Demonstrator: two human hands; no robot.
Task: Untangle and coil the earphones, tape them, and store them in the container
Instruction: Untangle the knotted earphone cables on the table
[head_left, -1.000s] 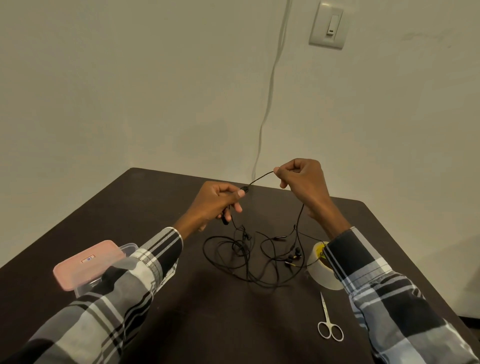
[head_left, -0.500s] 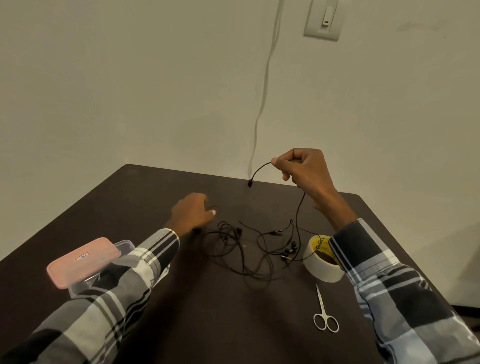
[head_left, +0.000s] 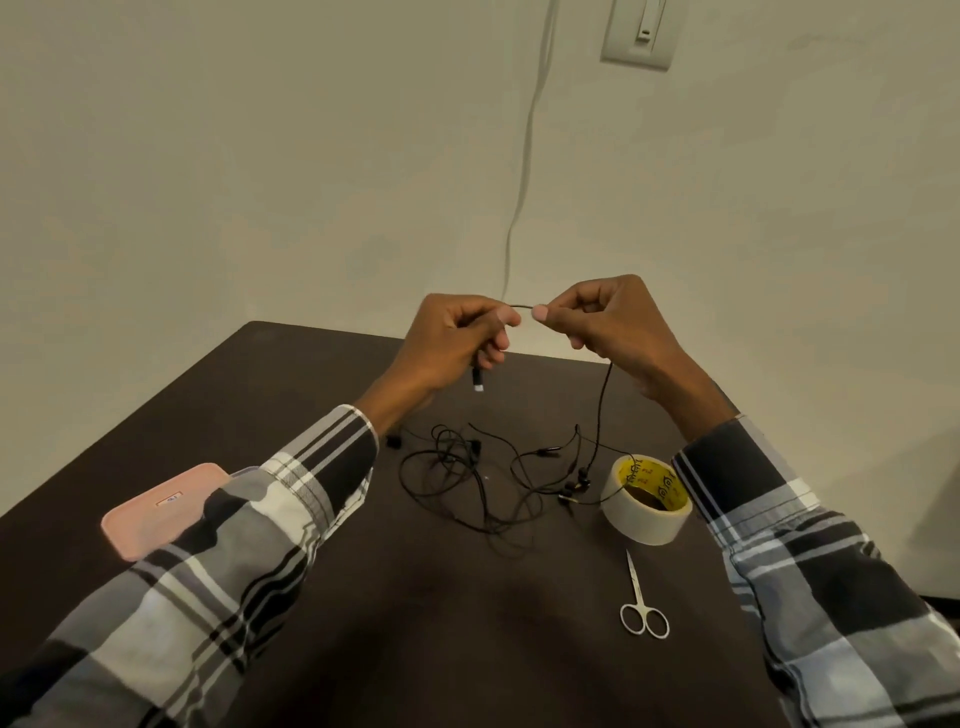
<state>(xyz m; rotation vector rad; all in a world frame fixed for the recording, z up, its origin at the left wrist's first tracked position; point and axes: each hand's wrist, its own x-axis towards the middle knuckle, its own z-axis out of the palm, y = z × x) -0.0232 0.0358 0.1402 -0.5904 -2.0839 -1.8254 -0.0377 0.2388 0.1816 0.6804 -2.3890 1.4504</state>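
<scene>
While the dark table (head_left: 291, 395) carries the loose black tangle of earphones (head_left: 483, 483) at its centre, the tape roll (head_left: 647, 499) sits at three o'clock of it and the pink-lidded container (head_left: 156, 512) at nine, half hidden by my sleeve. My left hand (head_left: 452, 340) and right hand (head_left: 613, 322) each pinch the cord's plug end, raised at twelve. Pulling hard could cinch a knot; the crossings and earbuds are hard to make out.

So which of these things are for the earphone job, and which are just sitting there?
For the job:
earphones, plug end held in both hands (left hand, right hand)
tape
container
scissors, probably, for the tape

Just there:
wall switch
wall cable
</scene>
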